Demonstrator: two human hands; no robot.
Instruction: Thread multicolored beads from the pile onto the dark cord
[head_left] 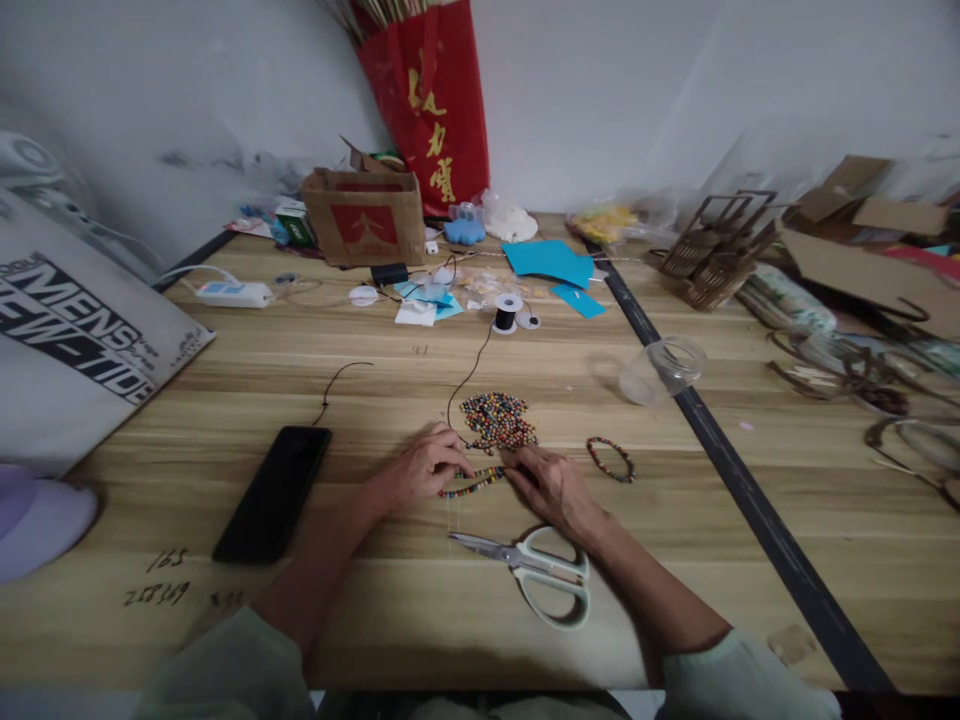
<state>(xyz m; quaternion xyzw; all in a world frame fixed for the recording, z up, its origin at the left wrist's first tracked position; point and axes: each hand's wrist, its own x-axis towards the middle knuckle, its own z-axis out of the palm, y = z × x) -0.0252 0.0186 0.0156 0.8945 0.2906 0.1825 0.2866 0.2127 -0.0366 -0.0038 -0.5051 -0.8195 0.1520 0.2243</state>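
- The wooden bench (300, 380) filled most of the frame, with a dark strip running down its right part.
- A white bag (67, 340) with black lettering lay at the left edge.
- A red bag (431, 100) with gold characters stood at top centre against the wall.
- A brown paper bag (365, 215) stood just left of and below the red one.
- A wooden rack (716, 250) lay tilted at upper right.
- A black phone (274, 492) lay face up at lower left of centre.
- White-handled scissors (536, 570) lay below the hands, blades shut and pointing left.
- The left hand (424, 468) rested on the bench at centre, its fingers (457, 468) drawn together and pinching the strand's left part.
- The right hand (551, 485) lay just right of it, its fingers (519, 465) closed on the strand's right end.
- Blue paper (547, 262) lay above centre, near the far edge.
- A clear cup (667, 368) lay on its side right of centre.
- A pile (498, 420) of mixed-colour beads sat just above the hands.
- The strand (472, 483) of threaded beads lay on the bench between the two hands, slanting up to the right.
- A finished bead bracelet (610, 459) lay just right of the right hand.
- A spool (507, 312) of black cord stood above the pile.
- The cord (465, 380) ran down from it toward the left hand.
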